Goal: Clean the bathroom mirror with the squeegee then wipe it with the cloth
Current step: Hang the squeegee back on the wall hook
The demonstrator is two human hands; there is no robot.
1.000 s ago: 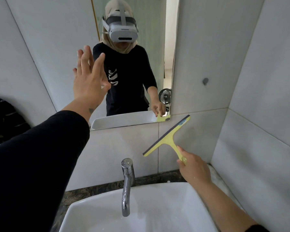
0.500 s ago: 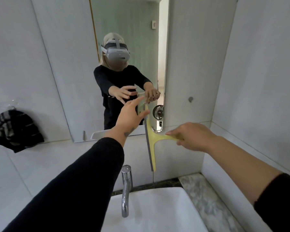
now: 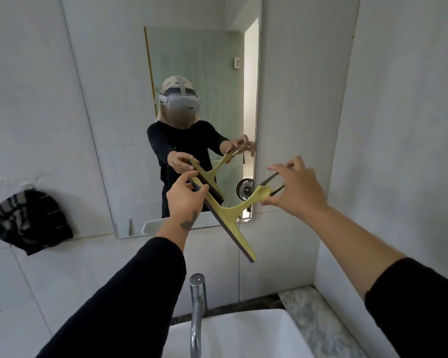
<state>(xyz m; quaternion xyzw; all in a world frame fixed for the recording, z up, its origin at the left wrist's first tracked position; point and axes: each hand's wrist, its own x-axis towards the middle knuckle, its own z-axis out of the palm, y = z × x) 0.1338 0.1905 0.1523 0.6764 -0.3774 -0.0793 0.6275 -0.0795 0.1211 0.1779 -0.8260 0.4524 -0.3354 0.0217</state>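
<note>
A yellow squeegee (image 3: 230, 215) with a dark rubber blade is held tilted in front of the lower part of the wall mirror (image 3: 130, 104). My right hand (image 3: 295, 187) pinches the end of its handle, by the dark loop. My left hand (image 3: 185, 196) pinches the upper end of the blade near the glass. A dark striped cloth (image 3: 26, 220) hangs on the tiled wall left of the mirror. The mirror shows a person in a headset with both hands on the squeegee.
A chrome tap (image 3: 197, 308) rises over the white basin (image 3: 256, 332) directly below the hands. A marble counter strip (image 3: 313, 311) runs to the right. A tiled side wall (image 3: 398, 125) stands close on the right. A small fan is reflected at the mirror's lower right corner.
My right hand lifted the squeegee from above the basin up to the mirror. My left hand came down off the glass and took hold of the blade's upper end. The view tilted upward.
</note>
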